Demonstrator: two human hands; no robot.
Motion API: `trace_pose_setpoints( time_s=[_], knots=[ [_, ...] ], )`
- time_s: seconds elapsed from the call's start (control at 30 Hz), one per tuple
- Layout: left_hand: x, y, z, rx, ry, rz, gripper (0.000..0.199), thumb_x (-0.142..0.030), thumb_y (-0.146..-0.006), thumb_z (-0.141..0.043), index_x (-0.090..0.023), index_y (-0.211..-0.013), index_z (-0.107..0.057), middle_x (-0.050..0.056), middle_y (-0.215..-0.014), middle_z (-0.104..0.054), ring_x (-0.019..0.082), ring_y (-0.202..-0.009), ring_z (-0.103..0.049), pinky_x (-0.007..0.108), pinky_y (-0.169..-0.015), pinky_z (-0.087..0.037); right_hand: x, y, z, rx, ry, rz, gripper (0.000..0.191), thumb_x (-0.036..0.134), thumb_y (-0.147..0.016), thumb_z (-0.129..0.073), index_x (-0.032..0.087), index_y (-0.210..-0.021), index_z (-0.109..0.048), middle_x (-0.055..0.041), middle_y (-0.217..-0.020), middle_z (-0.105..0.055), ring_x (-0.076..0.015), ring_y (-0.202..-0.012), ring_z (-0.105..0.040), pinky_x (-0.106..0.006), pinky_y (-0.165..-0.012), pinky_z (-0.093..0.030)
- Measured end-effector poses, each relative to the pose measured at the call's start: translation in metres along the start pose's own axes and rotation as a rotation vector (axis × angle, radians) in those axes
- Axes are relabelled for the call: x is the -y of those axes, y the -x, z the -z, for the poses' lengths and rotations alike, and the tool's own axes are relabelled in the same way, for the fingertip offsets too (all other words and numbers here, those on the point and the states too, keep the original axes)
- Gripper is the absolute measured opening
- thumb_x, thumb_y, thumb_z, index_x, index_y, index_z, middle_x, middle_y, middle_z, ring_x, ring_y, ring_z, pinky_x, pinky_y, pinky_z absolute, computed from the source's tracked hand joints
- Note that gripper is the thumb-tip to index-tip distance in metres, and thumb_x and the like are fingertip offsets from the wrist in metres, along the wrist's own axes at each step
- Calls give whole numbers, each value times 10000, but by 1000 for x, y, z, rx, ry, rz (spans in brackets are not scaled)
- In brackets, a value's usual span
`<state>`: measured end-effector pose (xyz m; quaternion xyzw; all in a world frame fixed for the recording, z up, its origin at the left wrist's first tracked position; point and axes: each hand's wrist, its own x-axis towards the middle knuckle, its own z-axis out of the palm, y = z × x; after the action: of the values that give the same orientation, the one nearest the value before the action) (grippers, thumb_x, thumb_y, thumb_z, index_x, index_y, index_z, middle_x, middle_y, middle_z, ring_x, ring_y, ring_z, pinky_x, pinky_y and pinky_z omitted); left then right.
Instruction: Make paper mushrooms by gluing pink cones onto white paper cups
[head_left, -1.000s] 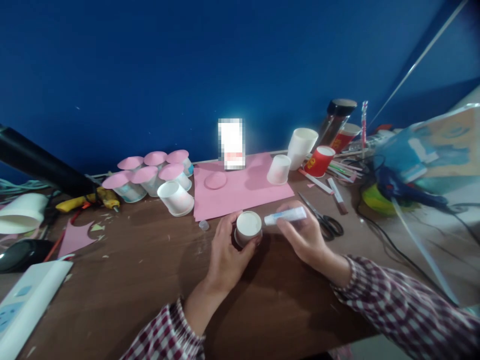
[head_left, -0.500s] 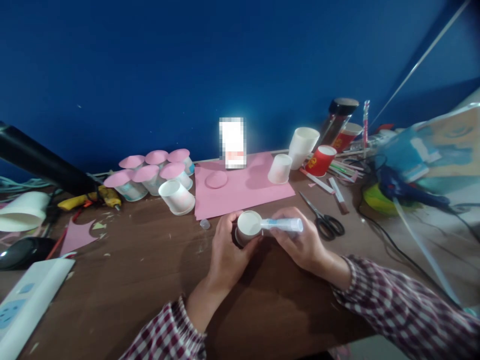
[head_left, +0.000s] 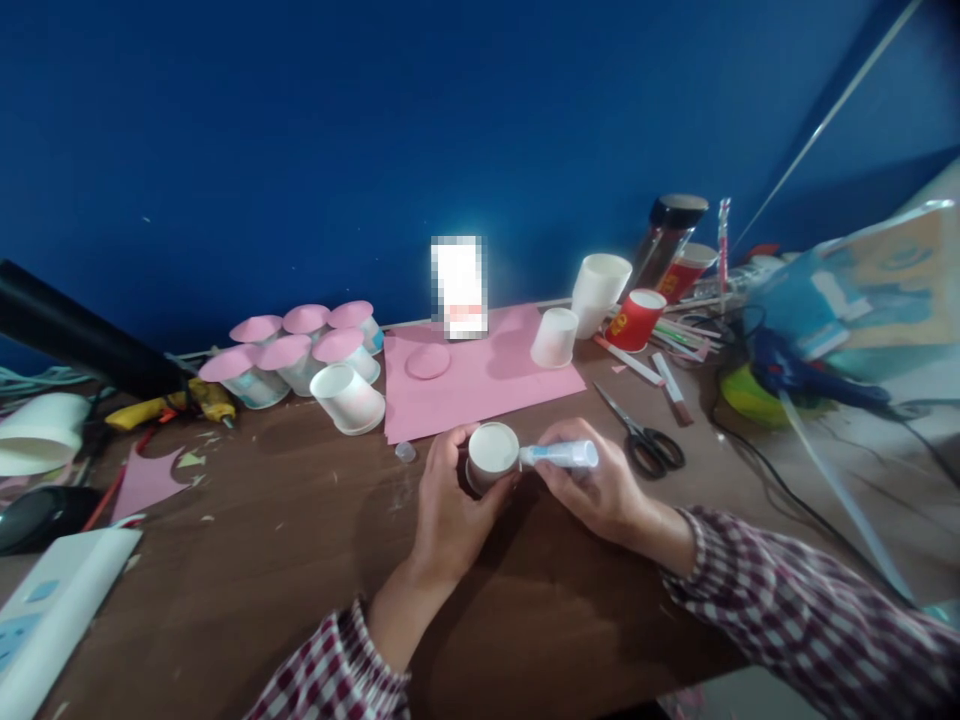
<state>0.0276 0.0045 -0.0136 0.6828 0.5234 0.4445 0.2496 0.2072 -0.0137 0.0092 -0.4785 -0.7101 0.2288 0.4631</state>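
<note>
A white paper cup (head_left: 494, 450) stands bottom up near the middle of the table, its side mostly hidden by fingers. My left hand (head_left: 454, 510) is wrapped round it, thumb at the near side. In my right hand (head_left: 596, 490) lies a slim translucent glue bottle (head_left: 564, 455) with a bluish label, held sideways. Its nozzle points left and meets the cup's upper rim. Left of the cup, a small clear cap (head_left: 405, 452) rests on the table. Beyond the hands, a pink paper disc (head_left: 428, 362) lies on pink sheets (head_left: 487, 385).
Several cups with pink cone tops (head_left: 285, 352) stand at back left beside a plain upturned cup (head_left: 348, 398). Scissors (head_left: 651, 450) lie right of my right hand. A red cup (head_left: 635, 320), white cups (head_left: 600, 290) and a blue glue gun (head_left: 787, 365) are further right. A power strip (head_left: 67, 590) sits front left.
The glue bottle's nozzle has dropped slightly, from over the cup's top rim to its outer right edge. The whole view has shifted a little; both grips stay the same.
</note>
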Motion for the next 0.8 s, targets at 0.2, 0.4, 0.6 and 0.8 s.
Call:
trace_pose_setpoints(
  time_s=[0.2, 0.4, 0.6, 0.8],
  knots=[
    [0, 0, 0, 2, -10, -38, 474, -295, -686, -720, -208, -1101, -507, 64, -1049, -611, 217, -961, -583, 364, -840, -472, 0, -3, -3, -139, -93, -106, 81, 174, -810, -552, 198, -876, -510, 6, -719, -524, -120, -591, -480, -231, -535, -419],
    [-3, -1, 1, 23, -23, -88, 476, -250, -723, -665, -198, -1166, -501, 82, -1128, -598, 226, -1042, -569, 385, -907, -464, 2, -6, -4, -167, -196, -131, 84, 182, -826, -545, 198, -897, -505, 2, -771, -528, -120, -648, -498, -226, -585, -447],
    [-4, -1, 2, 54, -19, -125, 498, -230, -737, -639, -195, -1210, -488, 88, -1161, -598, 227, -1088, -555, 409, -949, -453, -2, -2, -5, -99, -156, -128, 115, 223, -843, -563, 202, -952, -532, -17, -787, -563, -135, -657, -519, -233, -560, -453],
    [-4, -1, 2, 45, -19, -128, 506, -237, -739, -637, -204, -1220, -481, 92, -1178, -597, 237, -1103, -556, 426, -955, -456, -2, 1, -4, -17, -114, -122, 127, 234, -846, -562, 215, -961, -510, -12, -778, -546, -128, -616, -500, -223, -501, -426]
  ],
)
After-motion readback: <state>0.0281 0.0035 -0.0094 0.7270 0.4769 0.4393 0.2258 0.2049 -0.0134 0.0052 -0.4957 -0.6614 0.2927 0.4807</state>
